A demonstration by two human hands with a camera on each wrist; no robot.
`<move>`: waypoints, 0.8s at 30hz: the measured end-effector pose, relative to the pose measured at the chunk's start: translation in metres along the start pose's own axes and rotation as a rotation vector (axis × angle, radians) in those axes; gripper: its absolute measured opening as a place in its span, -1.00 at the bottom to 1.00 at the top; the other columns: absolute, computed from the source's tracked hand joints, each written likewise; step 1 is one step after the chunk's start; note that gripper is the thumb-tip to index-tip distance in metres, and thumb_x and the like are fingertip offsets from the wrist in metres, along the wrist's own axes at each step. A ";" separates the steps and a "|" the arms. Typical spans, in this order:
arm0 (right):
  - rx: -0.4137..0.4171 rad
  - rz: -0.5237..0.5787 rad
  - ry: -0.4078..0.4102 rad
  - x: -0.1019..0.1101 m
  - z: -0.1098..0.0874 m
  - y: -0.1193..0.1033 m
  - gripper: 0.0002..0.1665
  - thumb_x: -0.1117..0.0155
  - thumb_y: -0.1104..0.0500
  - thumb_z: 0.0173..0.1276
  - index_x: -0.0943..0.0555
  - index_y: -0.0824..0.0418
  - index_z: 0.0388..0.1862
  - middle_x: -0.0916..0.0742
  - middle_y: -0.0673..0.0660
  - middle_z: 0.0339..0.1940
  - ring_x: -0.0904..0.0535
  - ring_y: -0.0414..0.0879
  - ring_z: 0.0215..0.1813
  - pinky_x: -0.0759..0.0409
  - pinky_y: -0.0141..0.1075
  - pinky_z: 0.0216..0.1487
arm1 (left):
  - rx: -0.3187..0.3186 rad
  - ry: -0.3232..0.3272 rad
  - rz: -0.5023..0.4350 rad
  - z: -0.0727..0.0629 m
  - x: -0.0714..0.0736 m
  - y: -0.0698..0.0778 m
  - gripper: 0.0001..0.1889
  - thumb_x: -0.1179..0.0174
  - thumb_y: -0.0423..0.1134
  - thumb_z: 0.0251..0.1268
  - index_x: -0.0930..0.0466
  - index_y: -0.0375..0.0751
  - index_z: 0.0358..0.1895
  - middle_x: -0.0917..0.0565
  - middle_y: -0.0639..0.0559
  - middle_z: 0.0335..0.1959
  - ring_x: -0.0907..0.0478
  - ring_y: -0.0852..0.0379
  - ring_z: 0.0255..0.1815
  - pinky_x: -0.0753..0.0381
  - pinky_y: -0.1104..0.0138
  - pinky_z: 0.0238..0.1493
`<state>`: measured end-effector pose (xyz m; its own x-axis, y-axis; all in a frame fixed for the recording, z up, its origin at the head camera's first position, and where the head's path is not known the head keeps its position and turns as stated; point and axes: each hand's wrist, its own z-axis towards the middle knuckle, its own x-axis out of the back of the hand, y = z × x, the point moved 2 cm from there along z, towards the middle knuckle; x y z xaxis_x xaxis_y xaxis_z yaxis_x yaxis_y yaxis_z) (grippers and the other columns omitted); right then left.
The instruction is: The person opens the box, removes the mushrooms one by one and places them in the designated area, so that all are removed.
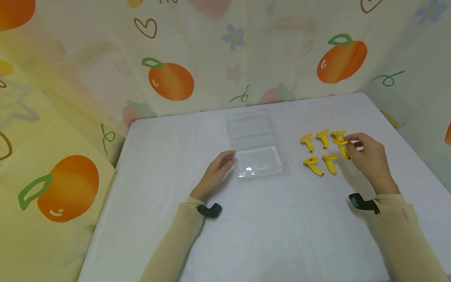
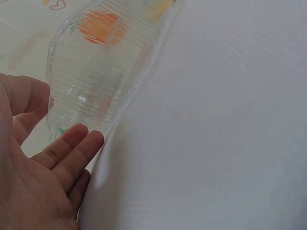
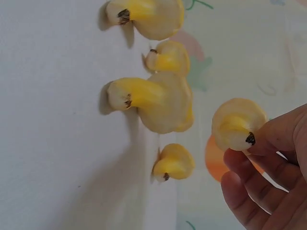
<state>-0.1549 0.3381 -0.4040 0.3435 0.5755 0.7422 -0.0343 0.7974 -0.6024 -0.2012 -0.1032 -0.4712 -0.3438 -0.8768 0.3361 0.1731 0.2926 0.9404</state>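
Observation:
My right hand (image 1: 370,161) pinches a yellow trumpet-shaped mushroom (image 1: 342,147) by its cap edge, between thumb and fingers. In the right wrist view the held mushroom (image 3: 236,122) shows a pale cap underside and a dark stem end, raised off the table. Several similar yellow mushrooms (image 1: 330,163) lie beside it in two loose rows. A clear plastic clamshell box (image 1: 260,161) lies with its lid folded back. My left hand (image 1: 215,174) is at the box's left edge, fingers relaxed; in the left wrist view its fingertips (image 2: 96,139) are beside the box wall.
A white cloth covers the table (image 1: 169,164). Behind it hangs a pale curtain (image 1: 208,47) printed with oranges and flowers. Black wrist-worn cameras sit on both sleeves.

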 end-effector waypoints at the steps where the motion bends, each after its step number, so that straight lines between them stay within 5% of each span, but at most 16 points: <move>1: -0.011 0.005 -0.006 -0.001 -0.001 0.002 -0.70 -0.08 0.26 0.49 -0.64 0.29 0.08 -0.72 0.34 0.10 -0.49 -0.27 -0.18 -0.36 -0.70 -0.47 | 0.001 -0.001 0.001 0.000 0.000 0.000 -0.58 0.00 -0.21 0.60 -0.39 -0.02 0.43 -0.49 -0.03 0.43 -0.48 -0.06 0.41 -0.32 0.04 0.56; 13: -0.044 0.007 0.002 -0.001 -0.007 0.014 -0.71 -0.08 0.25 0.47 -0.65 0.30 0.05 -0.73 0.40 0.01 -0.30 -0.67 -0.32 -0.40 -0.61 -0.56 | -0.007 -0.001 0.000 0.001 0.000 0.000 -0.58 0.00 -0.23 0.60 -0.39 -0.07 0.43 -0.50 -0.09 0.41 -0.48 -0.08 0.41 -0.31 0.04 0.56; 24: -0.094 -0.038 -0.043 0.000 -0.006 0.023 -0.68 -0.07 0.21 0.48 -0.64 0.28 0.08 -0.73 0.40 -0.04 -0.32 -0.58 -0.35 -0.40 -0.57 -0.55 | -0.005 -0.007 -0.006 0.001 0.000 -0.001 -0.57 0.01 -0.24 0.59 -0.37 -0.08 0.44 -0.48 -0.10 0.43 -0.48 -0.10 0.40 -0.32 0.02 0.56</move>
<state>-0.1504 0.3554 -0.4200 0.3023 0.5536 0.7760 0.0668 0.7998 -0.5966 -0.2023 -0.1031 -0.4720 -0.3511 -0.8759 0.3310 0.1758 0.2856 0.9421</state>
